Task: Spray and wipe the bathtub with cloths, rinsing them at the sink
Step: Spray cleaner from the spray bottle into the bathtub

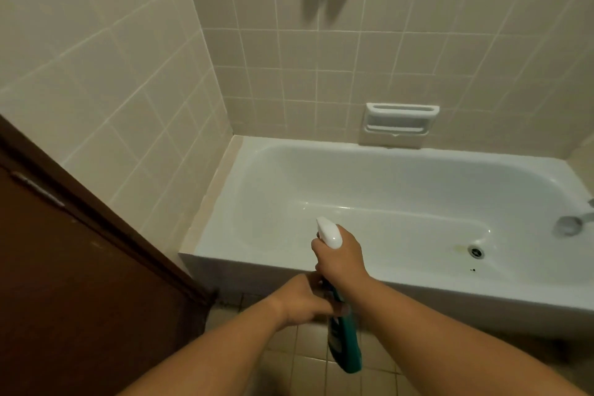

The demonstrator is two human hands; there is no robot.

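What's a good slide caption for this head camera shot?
Right hand grips a green spray bottle aimed into the white bathtub, left hand holding its body.

Head view, single, wide-angle. Set above the near rim of the bathtub, close to it, facing forward and down. Tiled wall at far side; brown door near left; floor tiles directly below.

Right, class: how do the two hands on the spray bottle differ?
The right hand sits higher, wrapped round the neck under the white spray head; the left hand grips lower, on the green body. The right hand overlaps the bathtub rim; the left hand sits below it in view. Both hold one spray bottle.
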